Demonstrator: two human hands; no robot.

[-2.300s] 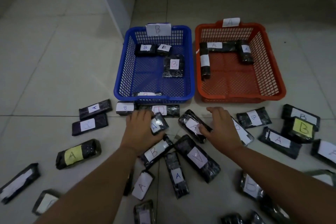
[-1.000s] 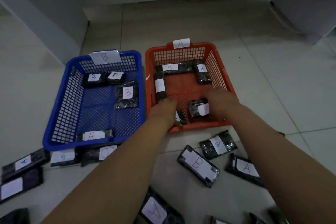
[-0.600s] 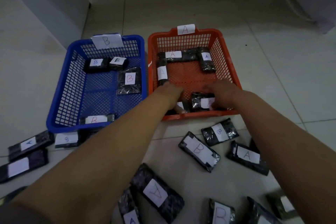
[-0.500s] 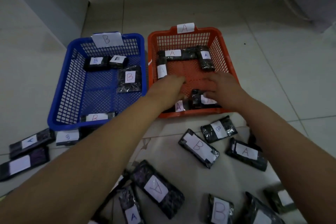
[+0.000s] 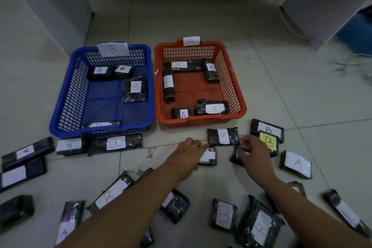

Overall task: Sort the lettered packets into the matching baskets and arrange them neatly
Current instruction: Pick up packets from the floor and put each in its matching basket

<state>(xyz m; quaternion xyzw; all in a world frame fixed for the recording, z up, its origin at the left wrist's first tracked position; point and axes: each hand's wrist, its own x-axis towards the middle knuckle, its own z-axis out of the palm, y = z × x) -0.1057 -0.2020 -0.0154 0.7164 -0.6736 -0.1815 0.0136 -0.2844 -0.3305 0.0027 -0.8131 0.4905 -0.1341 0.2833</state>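
Left hand rests on a small packet on the floor before the orange basket, fingers extended. Right hand pinches a second packet nearby with curled fingers.

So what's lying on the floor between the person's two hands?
In the head view, bare floor tile separates the left hand and right hand, each at a black wrapped packet.

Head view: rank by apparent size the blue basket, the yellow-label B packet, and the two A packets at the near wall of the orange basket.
1. blue basket, by far the largest.
2. right-hand A packet in the orange basket.
3. yellow-label B packet, partly hidden behind the right hand, so its rank is unsure.
4. left-hand A packet, partly hidden by the basket wall.
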